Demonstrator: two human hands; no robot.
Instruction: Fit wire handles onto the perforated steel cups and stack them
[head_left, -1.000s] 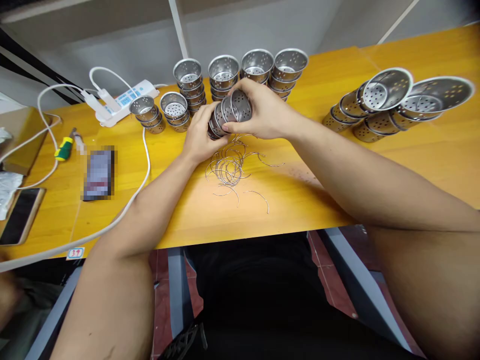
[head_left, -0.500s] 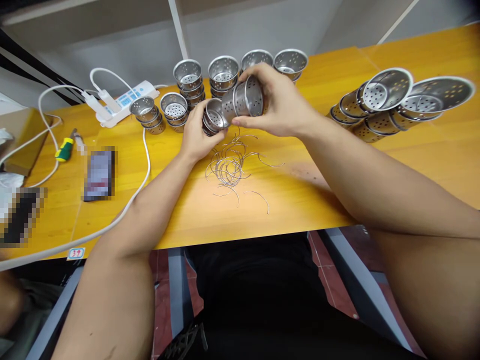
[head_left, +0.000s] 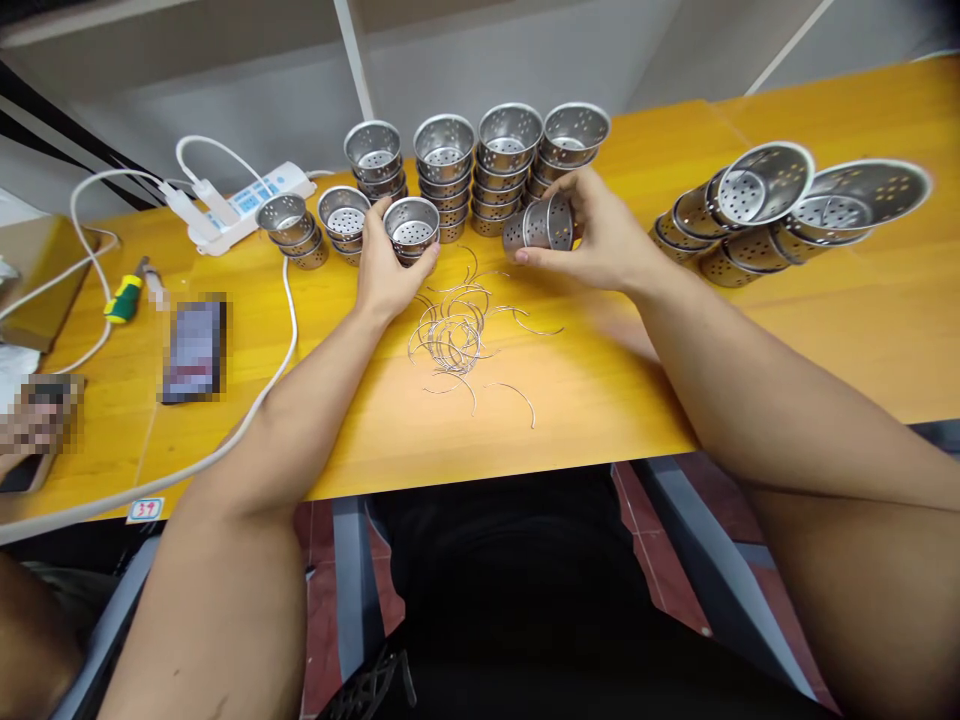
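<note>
Hands apart: left hand [head_left: 381,275] wrapped round upright cup stack [head_left: 412,228], center frame, likely steadying it, mouth uncovered; right hand [head_left: 604,240] clamped on tipped cups [head_left: 537,228], right of center. Wire pieces [head_left: 450,340] below; back cups [head_left: 510,150] crowd behind, more room toward table's [head_left: 592,410] near edge.

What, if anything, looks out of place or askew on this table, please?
The curved wires lie in a loose tangle, unlike the neatly stacked perforated cups behind them. The two stacks at right appear to lean, though lens distortion may cause that.
</note>
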